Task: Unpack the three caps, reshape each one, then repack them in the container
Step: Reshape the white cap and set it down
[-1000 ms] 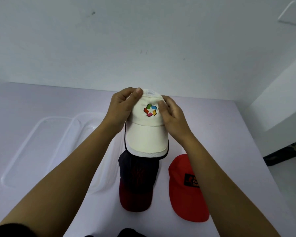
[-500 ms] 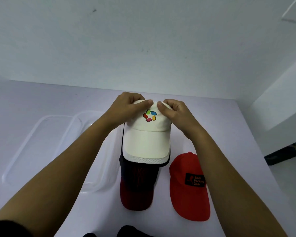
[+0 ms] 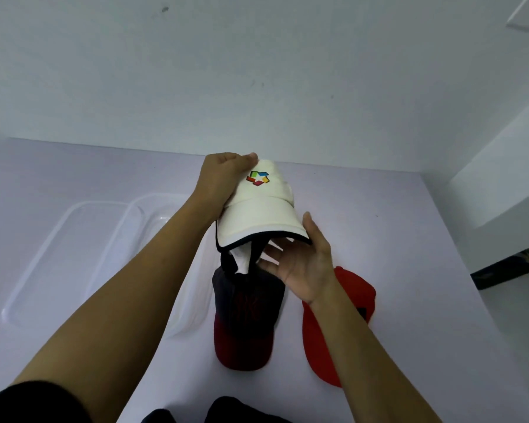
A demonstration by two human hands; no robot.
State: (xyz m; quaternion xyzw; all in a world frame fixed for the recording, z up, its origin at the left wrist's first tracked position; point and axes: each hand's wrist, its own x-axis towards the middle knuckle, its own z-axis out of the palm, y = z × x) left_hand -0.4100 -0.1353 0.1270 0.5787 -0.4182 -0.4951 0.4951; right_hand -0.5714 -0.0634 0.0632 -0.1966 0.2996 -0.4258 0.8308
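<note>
A white cap (image 3: 258, 209) with a coloured logo is held up above the table, brim toward me. My left hand (image 3: 222, 178) grips its crown from the left side. My right hand (image 3: 300, 261) is under the brim, palm up, its fingers reaching into the cap's underside and its thumb against the brim's right edge. Below it a dark navy cap with a dark red brim (image 3: 245, 319) lies on the table. A red cap (image 3: 327, 334) lies to its right, partly hidden by my right forearm.
A clear plastic container (image 3: 153, 209) and its clear lid (image 3: 55, 248) lie side by side on the white table (image 3: 409, 239), left of the caps. A wall runs along the table's far edge. The table's right edge drops to the floor.
My right hand left the white cap's crown and moved down under the brim, palm up. The left hand keeps the crown, and the cap has lifted and tilted.
</note>
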